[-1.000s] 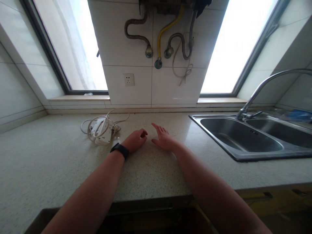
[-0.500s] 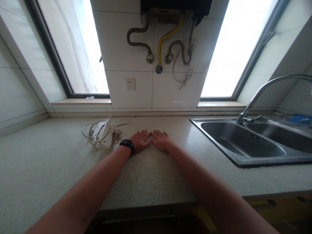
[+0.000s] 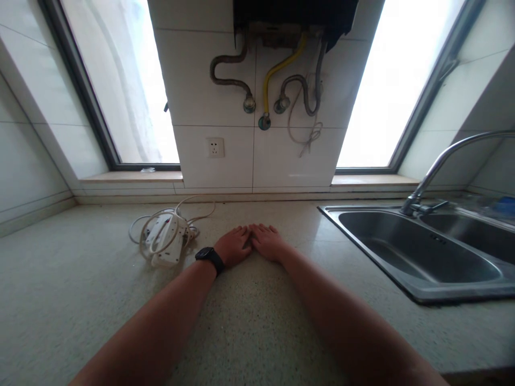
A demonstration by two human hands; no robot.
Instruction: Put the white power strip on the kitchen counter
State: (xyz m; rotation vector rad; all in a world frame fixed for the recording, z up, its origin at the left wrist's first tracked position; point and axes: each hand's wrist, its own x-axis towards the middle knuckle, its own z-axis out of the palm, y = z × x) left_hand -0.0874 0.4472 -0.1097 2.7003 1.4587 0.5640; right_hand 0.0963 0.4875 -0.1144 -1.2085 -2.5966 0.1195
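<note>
Both my hands rest palm down on the speckled countertop (image 3: 249, 316), their fingertips meeting near the middle. My left hand (image 3: 233, 246) lies flat with a black watch (image 3: 210, 259) on its wrist, and holds nothing. My right hand (image 3: 266, 242) is also flat and holds nothing; its fingers touch or slightly overlap those of the left. Just left of my left hand lies a white power strip (image 3: 171, 241) with its pale cord (image 3: 147, 230) looped loosely over it.
A double-bowl steel sink (image 3: 406, 241) with a curved faucet (image 3: 438, 161) is set into the counter at right. On the tiled wall are a socket (image 3: 215, 147) and a black appliance (image 3: 295, 19) with hoses below it. Windows flank them.
The view has tilted and moved forward a little, so the wall and sink sit lower in the picture. My hands have drawn slightly closer together, still flat on the counter.
</note>
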